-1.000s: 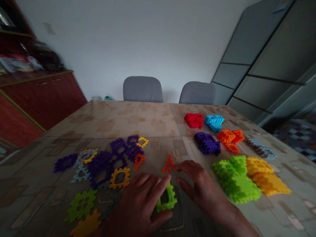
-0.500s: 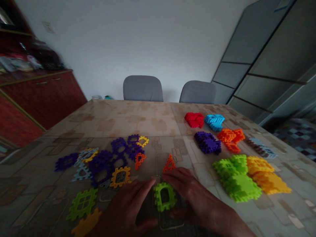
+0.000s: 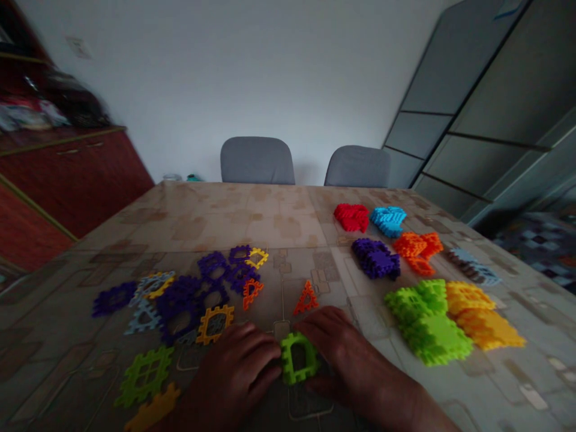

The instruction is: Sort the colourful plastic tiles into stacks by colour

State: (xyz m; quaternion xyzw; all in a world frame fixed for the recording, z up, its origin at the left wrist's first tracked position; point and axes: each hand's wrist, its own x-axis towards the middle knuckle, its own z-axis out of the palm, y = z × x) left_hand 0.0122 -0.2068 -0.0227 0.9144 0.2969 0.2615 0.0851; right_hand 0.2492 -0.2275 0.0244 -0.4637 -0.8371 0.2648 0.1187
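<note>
Where two hands come together, a green frame (image 3: 293, 376) sits between them

While the left hand (image 3: 236, 372) reaches in from one side, its fingers drawn close together and their tips at the frame's left edge, the right hand (image 3: 339, 351) curves around the opposite side, its fingers by the far corner and its thumb by the near one, holding the piece. Whether the left hand grips or merely touches cannot be told. The green frame is at the near middle of the patterned table (image 3: 234, 210), its notched edge and open centre showing between the hands.

Just beyond the right hand's fingers lies an orange triangle (image 3: 306, 308). Near the left hand's knuckles is a yellow-orange frame (image 3: 202, 327), with a small orange piece (image 3: 247, 294) farther back. Farther left, purple pieces (image 3: 182, 289) are scattered, and a green window piece (image 3: 147, 374) lies just beside a yellow piece (image 3: 155, 408).

Well apart to the right stand stacks sorted by colour: a red stack (image 3: 351, 217) and a light-blue stack (image 3: 388, 222) at the back, a purple stack (image 3: 375, 258) and an orange stack (image 3: 411, 245) before them, then a grey row (image 3: 472, 266), with a green stack (image 3: 436, 336) touching a yellow stack (image 3: 488, 329) nearest
</note>
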